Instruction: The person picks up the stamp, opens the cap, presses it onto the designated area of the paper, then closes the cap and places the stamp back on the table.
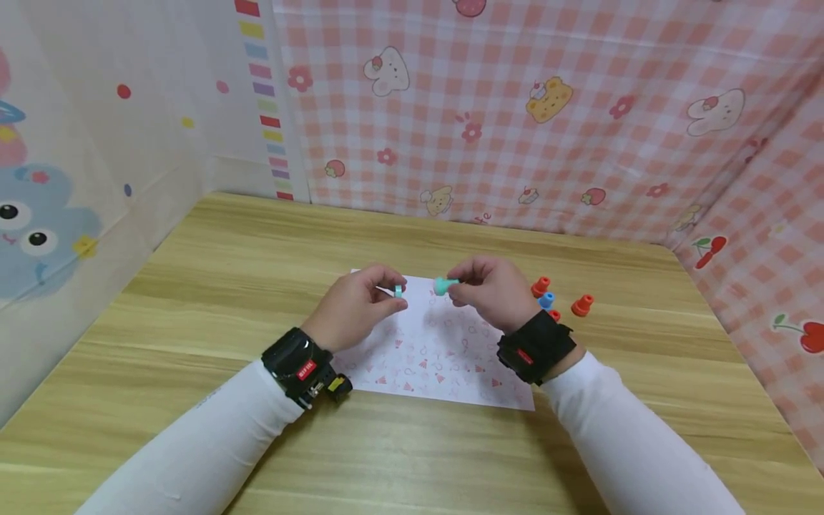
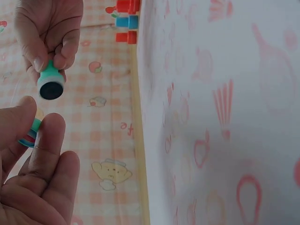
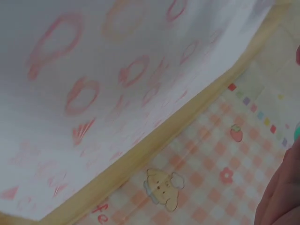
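My right hand (image 1: 497, 292) pinches a mint-green toy stamp (image 1: 441, 286) by its narrow handle. In the left wrist view the dark round face of the stamp (image 2: 51, 90) is uncovered and points toward my left hand. Between thumb and fingertips, my left hand (image 1: 354, 304) holds a small mint-green cap (image 1: 398, 291) on edge. A short gap separates cap and stamp, both above a white sheet of paper (image 1: 418, 368) covered with pink and red prints such as shuttlecocks and rackets. Only part of my right hand (image 3: 281, 192) enters the right wrist view.
Right of the paper stand several more stamps: an orange-red one (image 1: 582, 305) apart, another orange-red one (image 1: 541, 287) beside a blue one (image 1: 546, 300), and one partly hidden behind my right wrist. The wooden table (image 1: 257, 243) meets patterned curtains (image 1: 489, 121) at the back.
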{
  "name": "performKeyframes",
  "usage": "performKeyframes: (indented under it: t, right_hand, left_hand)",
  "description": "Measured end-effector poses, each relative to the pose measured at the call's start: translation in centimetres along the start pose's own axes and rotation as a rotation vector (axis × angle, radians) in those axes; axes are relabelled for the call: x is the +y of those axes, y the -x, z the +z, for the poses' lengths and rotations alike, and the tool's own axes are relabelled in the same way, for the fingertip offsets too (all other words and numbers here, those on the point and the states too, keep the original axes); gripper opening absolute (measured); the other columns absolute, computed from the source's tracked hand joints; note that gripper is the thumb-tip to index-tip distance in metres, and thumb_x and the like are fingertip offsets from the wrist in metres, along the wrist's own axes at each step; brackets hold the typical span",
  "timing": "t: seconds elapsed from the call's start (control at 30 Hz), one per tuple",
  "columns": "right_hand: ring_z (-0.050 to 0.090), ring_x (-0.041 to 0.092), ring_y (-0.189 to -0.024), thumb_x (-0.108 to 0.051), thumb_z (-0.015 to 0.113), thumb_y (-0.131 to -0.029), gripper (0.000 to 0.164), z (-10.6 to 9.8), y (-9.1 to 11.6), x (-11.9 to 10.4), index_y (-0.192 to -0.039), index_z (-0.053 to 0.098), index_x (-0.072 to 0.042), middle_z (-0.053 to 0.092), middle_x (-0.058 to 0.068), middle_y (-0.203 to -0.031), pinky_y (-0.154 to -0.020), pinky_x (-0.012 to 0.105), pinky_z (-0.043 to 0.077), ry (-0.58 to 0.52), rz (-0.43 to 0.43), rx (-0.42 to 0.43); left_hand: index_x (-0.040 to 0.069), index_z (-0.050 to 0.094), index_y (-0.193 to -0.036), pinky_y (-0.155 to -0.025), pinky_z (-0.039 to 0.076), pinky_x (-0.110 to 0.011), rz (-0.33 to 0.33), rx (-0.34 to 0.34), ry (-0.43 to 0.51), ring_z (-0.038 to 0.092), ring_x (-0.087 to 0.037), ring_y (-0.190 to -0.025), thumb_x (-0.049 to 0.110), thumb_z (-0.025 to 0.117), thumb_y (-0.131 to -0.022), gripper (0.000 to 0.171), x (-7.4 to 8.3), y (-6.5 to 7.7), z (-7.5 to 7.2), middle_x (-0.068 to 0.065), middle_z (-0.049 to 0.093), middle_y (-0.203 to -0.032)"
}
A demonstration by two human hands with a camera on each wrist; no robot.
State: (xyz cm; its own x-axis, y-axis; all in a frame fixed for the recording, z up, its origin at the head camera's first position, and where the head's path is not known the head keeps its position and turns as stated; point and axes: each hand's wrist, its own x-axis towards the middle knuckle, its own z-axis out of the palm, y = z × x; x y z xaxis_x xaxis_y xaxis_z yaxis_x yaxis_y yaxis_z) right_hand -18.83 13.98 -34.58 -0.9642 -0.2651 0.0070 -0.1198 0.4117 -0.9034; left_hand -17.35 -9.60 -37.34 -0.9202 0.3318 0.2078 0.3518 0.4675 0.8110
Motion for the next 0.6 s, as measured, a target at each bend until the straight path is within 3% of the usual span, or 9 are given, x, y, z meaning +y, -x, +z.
performKeyframes:
  t: [0.13, 0.27, 0.43, 0.6]
  right_hand:
    - [0.063, 0.027, -0.075, -0.006, 0.07, -0.083, 0.01, 0.8, 0.3, 0.0, -0.093, 0.068, -0.003, 0.066, 0.02, -0.092, -0.074, 0.039, 0.055, -0.12, -0.02, -0.042]
    - [0.063, 0.028, -0.076, -0.005, 0.07, -0.082, 0.011, 1.4, 0.6, -0.1, -0.092, 0.067, -0.002, 0.066, 0.016, -0.092, -0.073, 0.036, 0.055, -0.162, -0.011, -0.06]
    - [0.062, 0.028, -0.077, -0.004, 0.069, -0.082, 0.012, 1.8, 0.9, -0.2, -0.093, 0.065, -0.001, 0.065, 0.014, -0.092, -0.073, 0.037, 0.054, -0.17, -0.003, -0.067]
    - [0.061, 0.027, -0.078, -0.004, 0.068, -0.083, 0.012, 2.1, 1.1, -0.5, -0.095, 0.065, -0.003, 0.065, 0.013, -0.091, -0.072, 0.036, 0.053, -0.153, 0.02, -0.077]
  left_hand:
    - [0.021, 0.061, -0.107, -0.07, 0.054, -0.031, 0.008, -0.025, 0.062, 0.061, -0.003, -0.08, 0.024, 0.07, -0.086, 0.023, 0.1, 0.1, 0.2, 0.009, 0.063, -0.1]
    - [0.017, 0.062, -0.11, -0.072, 0.054, -0.032, 0.021, -0.053, 0.102, 0.061, -0.005, -0.082, 0.02, 0.068, -0.088, 0.024, 0.3, 0.1, 0.4, 0.005, 0.063, -0.105]
    - [0.011, 0.06, -0.114, -0.073, 0.054, -0.031, 0.028, -0.069, 0.146, 0.061, -0.006, -0.084, 0.019, 0.067, -0.088, 0.028, 0.5, 0.2, 0.6, 0.0, 0.061, -0.106]
    - [0.013, 0.059, -0.111, -0.073, 0.054, -0.03, 0.035, -0.068, 0.162, 0.061, -0.007, -0.084, 0.018, 0.068, -0.087, 0.026, 0.6, 0.3, 0.8, 0.003, 0.061, -0.102]
